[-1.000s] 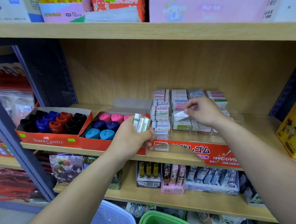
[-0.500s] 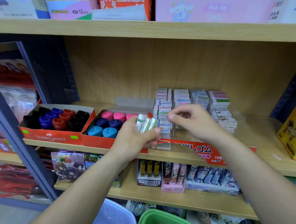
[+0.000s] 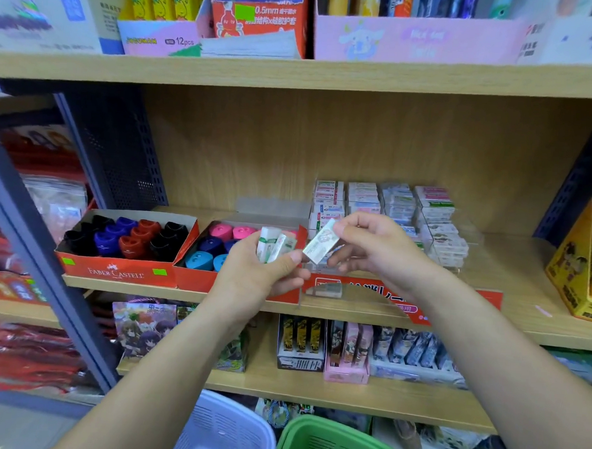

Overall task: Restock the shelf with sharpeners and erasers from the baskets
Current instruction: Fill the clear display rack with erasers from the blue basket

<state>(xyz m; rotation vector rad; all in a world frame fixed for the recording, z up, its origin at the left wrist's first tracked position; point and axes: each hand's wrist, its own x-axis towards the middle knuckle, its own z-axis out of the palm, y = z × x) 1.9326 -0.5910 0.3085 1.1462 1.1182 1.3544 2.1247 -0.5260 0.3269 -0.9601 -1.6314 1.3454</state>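
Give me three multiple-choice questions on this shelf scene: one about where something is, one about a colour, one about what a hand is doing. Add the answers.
1. Where is the green basket?
A) on the top shelf
B) below the shelves, right of the pale basket
C) on the middle shelf

2. What colour are the back-row sharpeners in the box behind the left hand and its erasers?
A) pink
B) yellow
C) green

3. What is the right hand doing?
A) lying flat on the shelf
B) lifting a basket
C) pinching one eraser

Answers: B, it sits at the bottom edge beside the pale basket. A, pink tops show behind the blue ones. C, thumb and fingers pinch a single wrapped eraser.
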